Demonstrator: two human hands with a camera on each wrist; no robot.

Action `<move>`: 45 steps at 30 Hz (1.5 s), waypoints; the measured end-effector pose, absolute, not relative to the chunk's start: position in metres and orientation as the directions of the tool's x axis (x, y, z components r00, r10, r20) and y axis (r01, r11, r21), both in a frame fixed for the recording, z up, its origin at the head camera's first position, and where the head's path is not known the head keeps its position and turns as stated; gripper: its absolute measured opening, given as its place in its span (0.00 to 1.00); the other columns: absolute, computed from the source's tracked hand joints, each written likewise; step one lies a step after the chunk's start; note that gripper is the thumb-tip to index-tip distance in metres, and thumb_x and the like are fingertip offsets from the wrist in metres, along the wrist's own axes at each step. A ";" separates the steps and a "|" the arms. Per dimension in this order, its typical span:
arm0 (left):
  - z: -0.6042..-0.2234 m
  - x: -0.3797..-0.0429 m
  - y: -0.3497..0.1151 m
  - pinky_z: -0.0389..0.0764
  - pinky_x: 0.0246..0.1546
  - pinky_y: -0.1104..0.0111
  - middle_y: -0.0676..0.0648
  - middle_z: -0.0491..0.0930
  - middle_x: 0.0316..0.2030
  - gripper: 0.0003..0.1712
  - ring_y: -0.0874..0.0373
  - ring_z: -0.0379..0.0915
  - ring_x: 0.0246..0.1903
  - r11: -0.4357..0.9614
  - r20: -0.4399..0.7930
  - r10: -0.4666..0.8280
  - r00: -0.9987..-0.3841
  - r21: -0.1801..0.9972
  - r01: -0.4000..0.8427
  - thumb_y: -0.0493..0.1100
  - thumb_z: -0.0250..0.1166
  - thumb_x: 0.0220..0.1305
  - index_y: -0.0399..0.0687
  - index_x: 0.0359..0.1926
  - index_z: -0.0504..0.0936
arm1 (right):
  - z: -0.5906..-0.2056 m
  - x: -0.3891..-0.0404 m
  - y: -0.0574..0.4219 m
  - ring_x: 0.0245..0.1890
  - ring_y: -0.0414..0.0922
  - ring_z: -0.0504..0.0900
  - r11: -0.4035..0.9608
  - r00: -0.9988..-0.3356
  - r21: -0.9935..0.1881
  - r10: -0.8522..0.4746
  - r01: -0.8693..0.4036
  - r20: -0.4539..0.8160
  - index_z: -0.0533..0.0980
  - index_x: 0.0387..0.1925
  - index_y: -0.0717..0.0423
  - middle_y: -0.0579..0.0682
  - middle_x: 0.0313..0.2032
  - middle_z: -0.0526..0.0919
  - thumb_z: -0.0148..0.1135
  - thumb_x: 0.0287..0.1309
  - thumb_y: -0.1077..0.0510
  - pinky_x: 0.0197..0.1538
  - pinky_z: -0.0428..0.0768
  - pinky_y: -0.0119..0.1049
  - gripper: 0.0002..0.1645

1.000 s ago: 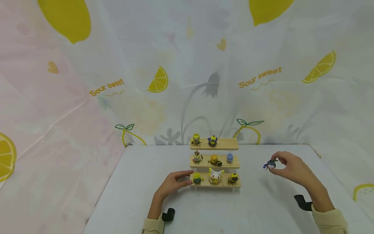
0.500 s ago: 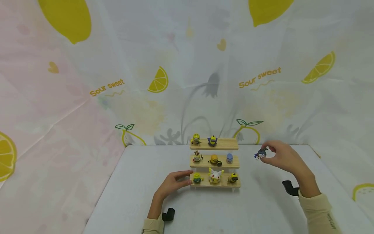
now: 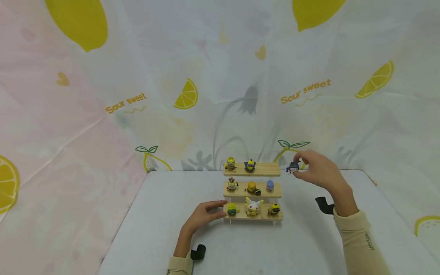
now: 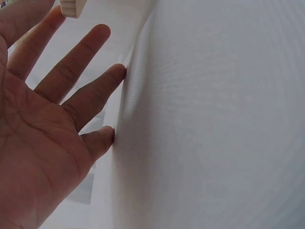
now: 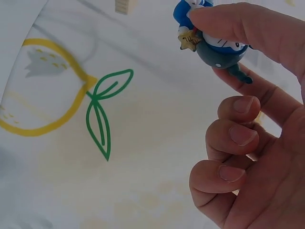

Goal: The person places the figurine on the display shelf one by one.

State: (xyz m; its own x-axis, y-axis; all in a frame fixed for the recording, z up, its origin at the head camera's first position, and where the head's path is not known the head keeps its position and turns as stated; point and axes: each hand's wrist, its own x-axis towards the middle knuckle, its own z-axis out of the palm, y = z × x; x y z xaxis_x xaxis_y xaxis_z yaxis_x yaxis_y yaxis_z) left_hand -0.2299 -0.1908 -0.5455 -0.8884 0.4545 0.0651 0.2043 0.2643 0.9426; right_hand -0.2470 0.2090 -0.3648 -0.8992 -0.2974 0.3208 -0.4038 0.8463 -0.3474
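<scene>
A small figurine with a dark blue cap, blue body and gold star is pinched between thumb and index finger of my right hand. It hangs in the air just right of the top tier of a three-tier wooden display stand. The right wrist view shows the figurine tilted, its other fingers curled below. My left hand touches the left end of the bottom tier. In the left wrist view that hand has straight, spread fingers, one tip against the wooden end.
Two yellow figurines stand on the top tier, one of them a caped figurine. The middle tier bears a blue figurine and two others. A white-eared figurine sits between two on the bottom tier. Behind the white table hangs a lemon-print cloth.
My right hand has carried the dark blue figurine leftward and upward, from over the table's right side to beside the top tier. The left hand stays at the stand.
</scene>
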 end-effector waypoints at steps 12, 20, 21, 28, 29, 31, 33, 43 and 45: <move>-0.544 -0.229 -0.191 0.67 0.65 0.52 0.52 0.78 0.59 0.25 0.54 0.68 0.64 0.251 0.083 0.458 -0.885 0.943 0.218 0.46 0.71 0.62 0.49 0.61 0.80 | -0.361 -0.273 0.182 0.30 0.47 0.71 0.864 -0.890 -0.276 -0.335 -0.421 0.310 0.79 0.39 0.53 0.49 0.31 0.74 0.73 0.47 0.57 0.29 0.70 0.41 0.16; -0.545 -0.229 -0.190 0.67 0.66 0.54 0.53 0.78 0.59 0.26 0.55 0.68 0.64 0.261 0.072 0.453 -0.889 0.942 0.209 0.47 0.72 0.62 0.50 0.60 0.81 | -0.362 -0.286 0.165 0.31 0.48 0.73 0.888 -0.915 -0.249 -0.336 -0.387 0.224 0.79 0.41 0.53 0.52 0.35 0.77 0.72 0.49 0.57 0.30 0.75 0.44 0.16; -0.545 -0.229 -0.190 0.67 0.65 0.54 0.54 0.79 0.59 0.26 0.55 0.68 0.64 0.264 0.070 0.451 -0.890 0.942 0.208 0.47 0.72 0.62 0.50 0.60 0.81 | -0.362 -0.287 0.164 0.30 0.48 0.73 0.889 -0.915 -0.244 -0.339 -0.388 0.218 0.79 0.41 0.53 0.52 0.36 0.77 0.72 0.49 0.57 0.30 0.75 0.44 0.16; -0.546 -0.229 -0.191 0.67 0.65 0.51 0.50 0.78 0.59 0.27 0.51 0.67 0.64 0.260 0.074 0.449 -0.890 0.943 0.210 0.47 0.71 0.62 0.48 0.61 0.80 | -0.361 -0.293 0.154 0.29 0.46 0.74 0.900 -0.921 -0.212 -0.348 -0.380 0.173 0.80 0.42 0.54 0.53 0.38 0.79 0.74 0.47 0.57 0.29 0.76 0.42 0.18; -0.546 -0.229 -0.191 0.66 0.65 0.51 0.50 0.78 0.59 0.27 0.51 0.67 0.64 0.259 0.068 0.449 -0.891 0.945 0.202 0.47 0.71 0.62 0.48 0.61 0.80 | -0.361 -0.294 0.152 0.28 0.46 0.73 0.903 -0.922 -0.202 -0.351 -0.380 0.165 0.80 0.42 0.53 0.52 0.37 0.79 0.74 0.47 0.57 0.28 0.75 0.42 0.18; -0.545 -0.229 -0.191 0.66 0.66 0.50 0.50 0.78 0.59 0.26 0.51 0.67 0.65 0.252 0.062 0.450 -0.891 0.948 0.193 0.46 0.71 0.62 0.48 0.61 0.80 | -0.362 -0.295 0.150 0.27 0.45 0.72 0.906 -0.921 -0.180 -0.359 -0.383 0.153 0.80 0.42 0.53 0.51 0.36 0.78 0.73 0.47 0.59 0.27 0.74 0.40 0.18; -0.544 -0.229 -0.191 0.65 0.66 0.50 0.50 0.78 0.59 0.26 0.51 0.67 0.65 0.245 0.060 0.449 -0.892 0.951 0.188 0.45 0.71 0.62 0.48 0.61 0.80 | -0.363 -0.296 0.147 0.26 0.45 0.71 0.909 -0.919 -0.156 -0.365 -0.386 0.148 0.80 0.41 0.52 0.50 0.35 0.77 0.73 0.46 0.60 0.26 0.72 0.39 0.17; -0.542 -0.228 -0.190 0.64 0.66 0.49 0.50 0.78 0.59 0.26 0.50 0.66 0.65 0.240 0.062 0.448 -0.892 0.953 0.187 0.45 0.71 0.62 0.48 0.62 0.79 | -0.364 -0.297 0.143 0.26 0.45 0.70 0.910 -0.915 -0.117 -0.381 -0.397 0.136 0.80 0.41 0.50 0.47 0.33 0.75 0.73 0.46 0.60 0.24 0.70 0.38 0.17; -0.542 -0.228 -0.190 0.64 0.66 0.49 0.50 0.78 0.59 0.26 0.51 0.66 0.65 0.241 0.062 0.447 -0.892 0.952 0.187 0.45 0.71 0.62 0.48 0.61 0.80 | -0.364 -0.296 0.143 0.25 0.45 0.70 0.909 -0.913 -0.117 -0.384 -0.400 0.136 0.79 0.41 0.51 0.47 0.33 0.75 0.73 0.46 0.60 0.24 0.69 0.38 0.17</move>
